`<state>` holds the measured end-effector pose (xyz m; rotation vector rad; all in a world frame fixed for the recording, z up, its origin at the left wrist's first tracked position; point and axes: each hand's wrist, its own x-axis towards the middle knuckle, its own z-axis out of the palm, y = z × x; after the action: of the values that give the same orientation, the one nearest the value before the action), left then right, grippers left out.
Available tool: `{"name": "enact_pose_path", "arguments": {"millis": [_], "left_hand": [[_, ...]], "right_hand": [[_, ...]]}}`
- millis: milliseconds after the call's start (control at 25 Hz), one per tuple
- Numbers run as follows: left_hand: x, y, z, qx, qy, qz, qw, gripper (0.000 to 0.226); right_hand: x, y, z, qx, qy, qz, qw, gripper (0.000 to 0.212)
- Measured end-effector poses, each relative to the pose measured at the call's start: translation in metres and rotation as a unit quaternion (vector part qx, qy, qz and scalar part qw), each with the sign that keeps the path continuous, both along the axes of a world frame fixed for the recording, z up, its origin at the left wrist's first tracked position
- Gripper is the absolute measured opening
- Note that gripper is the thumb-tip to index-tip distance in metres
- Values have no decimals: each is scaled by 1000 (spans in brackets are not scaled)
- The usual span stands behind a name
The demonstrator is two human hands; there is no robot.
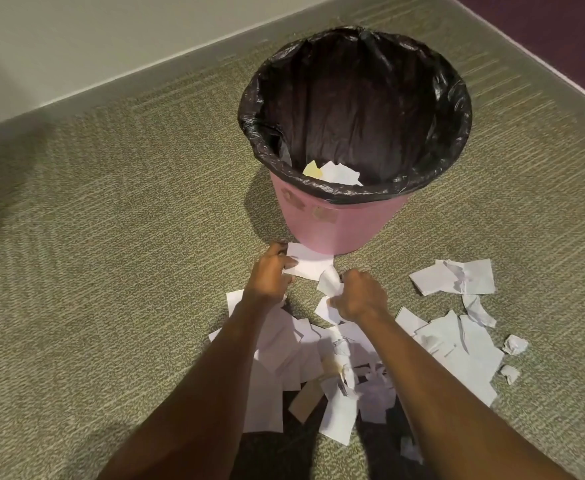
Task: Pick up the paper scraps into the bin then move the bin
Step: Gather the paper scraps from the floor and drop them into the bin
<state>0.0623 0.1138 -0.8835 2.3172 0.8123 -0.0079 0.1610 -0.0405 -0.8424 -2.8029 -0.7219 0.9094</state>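
Observation:
A pink bin [339, 225] with a black liner [353, 98] stands upright on the carpet, with a few white and yellow scraps [332, 173] at its bottom. Just in front of its base, my left hand [272, 273] grips a flat white paper sheet [310, 261]. Beside it, my right hand [360, 294] is closed around a crumpled white scrap [329, 282]. A pile of several white paper scraps [318, 358] lies on the floor under my forearms, spreading to the right.
Green-beige carpet [111, 271] covers the floor. A pale wall with a baseboard [76, 98] runs behind the bin, and a dark purple wall [561, 29] is at the far right. Loose scraps [453, 280] and small crumpled balls [514, 344] lie to the right.

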Motion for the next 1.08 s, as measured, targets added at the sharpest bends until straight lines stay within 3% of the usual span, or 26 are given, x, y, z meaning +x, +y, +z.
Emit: {"name": "enact_pose_path", "arguments": {"millis": [80, 240, 400, 480, 560, 720, 840, 920, 960, 1080], "left_hand": [[-1, -3, -2, 36, -9, 6, 999, 19], [4, -9, 3, 79, -25, -19, 996, 20], [8, -13, 26, -22, 27, 25, 999, 16], [13, -13, 55, -100, 39, 14, 994, 9], [15, -1, 98, -150, 49, -2, 987, 4], [-13, 40, 196, -84, 49, 7, 995, 7], [-35, 58, 273, 10, -29, 109, 994, 6], [-39, 63, 317, 49, -116, 176, 976, 7], [-40, 64, 335, 61, -151, 194, 967, 8], [-28, 56, 363, 25, -237, 201, 950, 11]], "right_hand": [[-1, 1, 4, -5, 6, 3, 1000, 35], [9, 0, 15, 8, 47, -22, 999, 36], [33, -9, 39, 44, 124, -90, 987, 45], [52, -17, 61, 55, 147, -133, 979, 28], [77, -25, 89, 59, 145, -180, 971, 28], [117, -48, 166, 96, 78, -236, 964, 21], [143, -64, 226, 163, 13, -275, 948, 42], [148, -65, 259, 235, -8, -301, 924, 69], [142, -63, 276, 281, -22, -299, 912, 72], [115, -47, 310, 409, -32, -259, 874, 40]]}}
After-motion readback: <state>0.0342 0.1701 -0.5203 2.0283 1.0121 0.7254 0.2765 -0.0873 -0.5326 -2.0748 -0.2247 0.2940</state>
